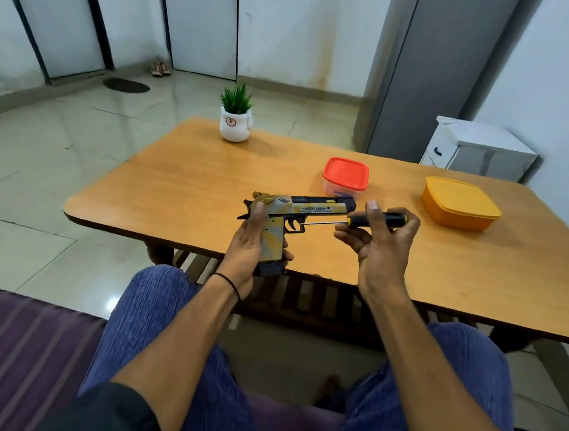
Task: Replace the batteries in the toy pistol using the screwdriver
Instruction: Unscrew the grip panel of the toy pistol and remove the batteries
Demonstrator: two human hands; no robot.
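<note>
1. Pistol: yellow-tan and grey in worn patches, with black trigger, hammer and magazine base, and a dark strip along the top.
2. Screwdriver: black handle with a yellow band and yellow tip, silver shaft.
3. Table: orange-brown wood grain.
4. Small box: clear with a red lid.
5. Big box: orange-yellow all over.
6. Plant: green spikes in a white pot with a small round mark.
7. Trousers: blue with fine stripes.
8. Wristband: black.
9. Seat: purple with paler stripes.
10. Floor: glossy pale green-cream tiles.
11. Cabinet: white.
12. Fridge: grey.
</note>
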